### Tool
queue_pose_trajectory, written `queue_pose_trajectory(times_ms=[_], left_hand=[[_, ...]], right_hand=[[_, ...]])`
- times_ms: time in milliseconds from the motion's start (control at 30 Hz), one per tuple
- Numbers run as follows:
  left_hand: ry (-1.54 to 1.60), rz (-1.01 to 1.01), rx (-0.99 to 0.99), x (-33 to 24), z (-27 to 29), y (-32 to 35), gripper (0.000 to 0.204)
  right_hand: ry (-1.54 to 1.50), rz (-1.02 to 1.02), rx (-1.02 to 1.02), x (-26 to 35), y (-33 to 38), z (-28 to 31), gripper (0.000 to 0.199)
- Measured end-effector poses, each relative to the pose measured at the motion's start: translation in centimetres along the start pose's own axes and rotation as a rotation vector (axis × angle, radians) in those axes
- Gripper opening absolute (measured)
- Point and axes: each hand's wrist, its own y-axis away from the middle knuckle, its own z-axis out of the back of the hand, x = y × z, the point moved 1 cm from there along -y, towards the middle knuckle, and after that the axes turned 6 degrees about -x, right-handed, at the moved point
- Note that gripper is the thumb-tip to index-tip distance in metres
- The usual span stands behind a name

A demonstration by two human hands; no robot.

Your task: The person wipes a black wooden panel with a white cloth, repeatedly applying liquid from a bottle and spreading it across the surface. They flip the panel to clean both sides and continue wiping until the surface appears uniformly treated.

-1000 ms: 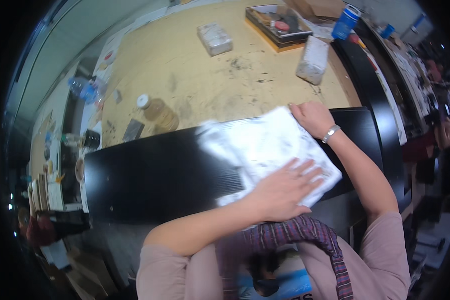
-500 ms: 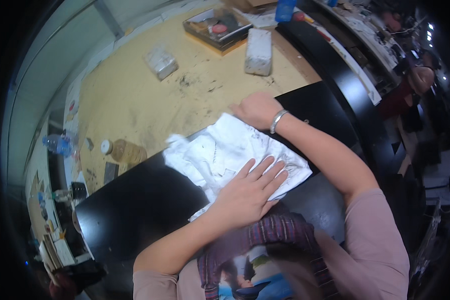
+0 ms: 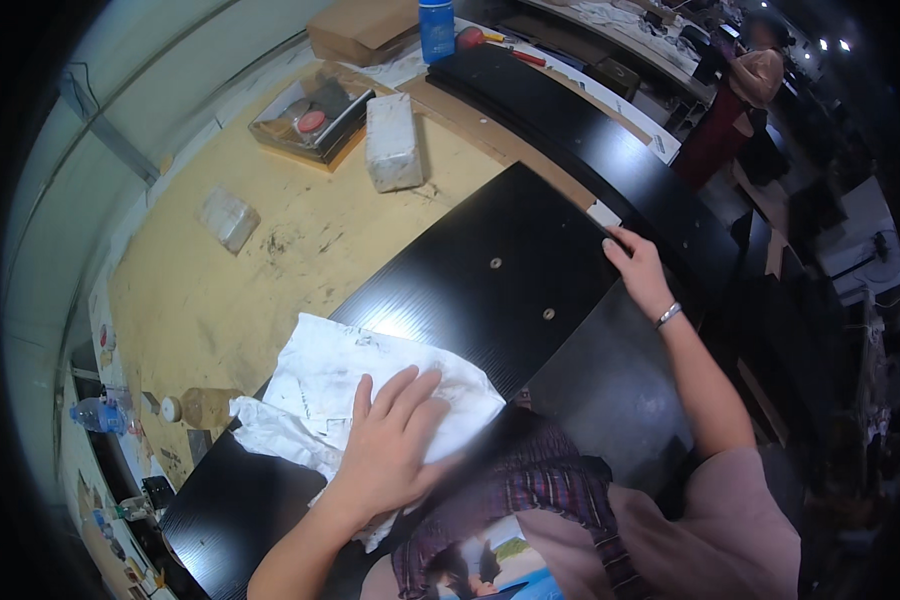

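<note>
Left hand [image 3: 392,445] spread flat on white cloth [image 3: 315,375] (dark marks [image 3: 366,341] unreadable); right hand [image 3: 642,272] gripping black board [image 3: 555,235] by edge

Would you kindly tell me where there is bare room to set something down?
The yellow tabletop is bare, though smudged, between the pale blocks and the black board. The board is bare, save two small round spots, between the cloth and the right hand. Crowded: the far side, by tray, carton and blue bottle; the left, by the amber bottle.
</note>
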Motion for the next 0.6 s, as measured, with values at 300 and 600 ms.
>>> queue_pose_trajectory(times_ms=[300, 600], left_hand=[[-0.115, -0.130, -0.152, -4.2, -4.4, -22.1, 0.076], [-0.121, -0.038, -0.190, -4.3, -3.4, -22.7, 0.070]], right_hand=[[-0.340, -0.079, -0.168, 1.0, 1.5, -2.2, 0.025], [-0.370, -0.036, -0.206, 0.4, 0.3, -1.6, 0.028]])
